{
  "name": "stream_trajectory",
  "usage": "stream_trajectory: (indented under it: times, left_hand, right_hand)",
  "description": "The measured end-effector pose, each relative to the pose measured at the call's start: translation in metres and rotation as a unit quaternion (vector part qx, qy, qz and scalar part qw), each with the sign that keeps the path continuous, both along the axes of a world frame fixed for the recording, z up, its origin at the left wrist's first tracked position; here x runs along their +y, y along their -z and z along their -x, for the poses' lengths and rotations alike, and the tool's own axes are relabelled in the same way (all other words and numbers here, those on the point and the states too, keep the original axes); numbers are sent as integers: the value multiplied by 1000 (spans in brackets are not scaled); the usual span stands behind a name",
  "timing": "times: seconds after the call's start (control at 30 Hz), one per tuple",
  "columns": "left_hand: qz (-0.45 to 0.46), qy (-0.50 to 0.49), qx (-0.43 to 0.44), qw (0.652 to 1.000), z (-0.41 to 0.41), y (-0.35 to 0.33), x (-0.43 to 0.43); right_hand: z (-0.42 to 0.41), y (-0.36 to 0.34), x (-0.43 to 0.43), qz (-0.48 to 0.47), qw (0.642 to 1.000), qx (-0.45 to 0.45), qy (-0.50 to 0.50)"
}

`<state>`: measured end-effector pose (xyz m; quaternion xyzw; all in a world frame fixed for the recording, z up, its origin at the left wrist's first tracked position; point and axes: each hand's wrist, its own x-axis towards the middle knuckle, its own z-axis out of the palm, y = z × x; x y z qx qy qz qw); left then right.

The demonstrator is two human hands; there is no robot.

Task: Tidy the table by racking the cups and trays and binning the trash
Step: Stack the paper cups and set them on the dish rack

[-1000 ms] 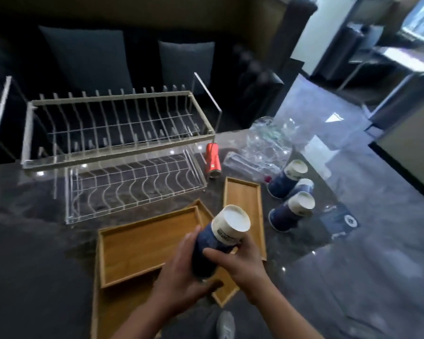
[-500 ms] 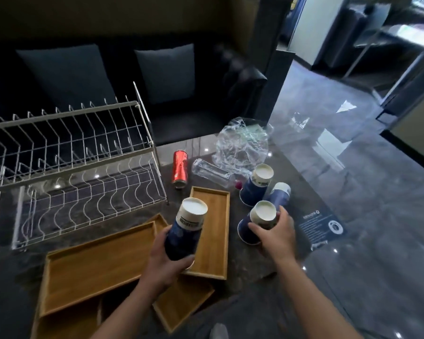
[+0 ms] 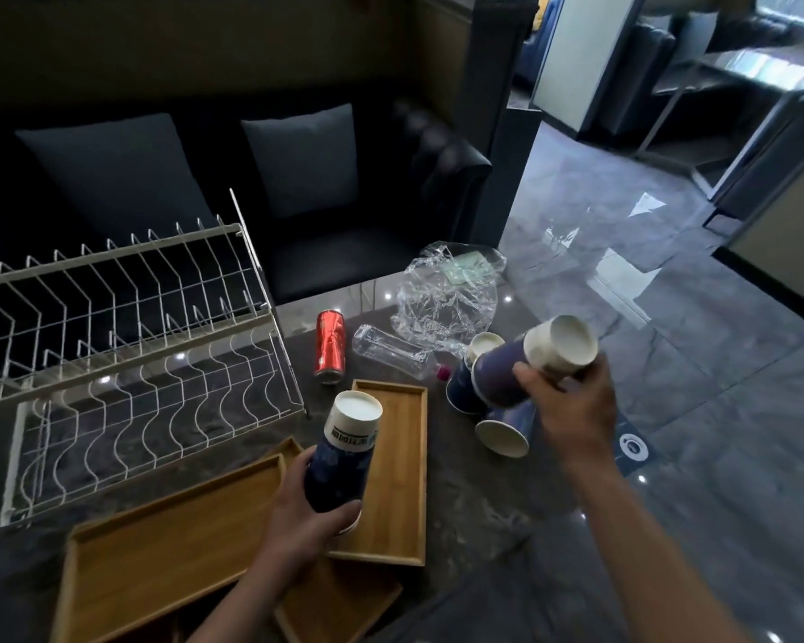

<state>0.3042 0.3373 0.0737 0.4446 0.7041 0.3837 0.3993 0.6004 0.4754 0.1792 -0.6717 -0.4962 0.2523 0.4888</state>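
My left hand (image 3: 307, 512) grips an upside-down blue paper cup (image 3: 347, 452) over the narrow wooden tray (image 3: 395, 475). My right hand (image 3: 572, 406) holds a second blue cup (image 3: 530, 364) lifted and tilted, its white base up to the right. Below it one blue cup (image 3: 504, 431) lies on its side and another (image 3: 465, 387) stands upside down. A wide wooden tray (image 3: 168, 549) and a third tray (image 3: 340, 601) lie near me. The white wire rack (image 3: 126, 336) stands at the left. A red can (image 3: 330, 345), a clear bottle (image 3: 391, 355) and crumpled plastic wrap (image 3: 446, 299) lie behind.
The dark marble table (image 3: 493, 512) ends at the right, with glossy floor beyond. A dark sofa with cushions (image 3: 298, 160) sits behind the table. A dark card (image 3: 632, 445) lies at the table's right edge.
My right hand has lifted a cup off the table and tilted it. A neighbouring cup now lies on its side. My left hand still holds its cup over the tray.
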Motion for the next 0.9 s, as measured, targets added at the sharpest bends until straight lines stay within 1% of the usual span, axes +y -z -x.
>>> stream_trajectory:
  times: [0.03,0.1,0.23,0.3,0.37,0.47,0.67,0.8,0.9]
  left_hand:
    - [-1,4,-1,1000,2,-2,2]
    - [-7,8,-5,1000,6,-7,7]
    - [-8,9,-6,1000,14,-11,10]
    - [-5,4,-6,1000,19,-12,9]
    - [-2,-4,-9,1000,21,-13,9]
    - [2,-16,-5,1000,23,-13,10]
    - [15,-20,4,1000,22,-14,9]
    - [19,-18,5,1000,20,-16,8]
    - [14,-17,5,1000,18,-18,8]
  right_hand:
    - [1,-6,14,-16,1000,5,9]
    - [7,-8,40,-14,1000,8,-2]
    - [20,19,75,60,997,-25,-36]
    - [25,36,84,94,994,-17,-47]
    - [30,49,88,121,991,-24,-53]
    - [36,64,87,156,984,-60,-63]
    - [42,82,85,217,967,-90,-97]
    - [43,87,80,219,966,-93,-104]
    - [41,86,75,206,972,-69,-91]
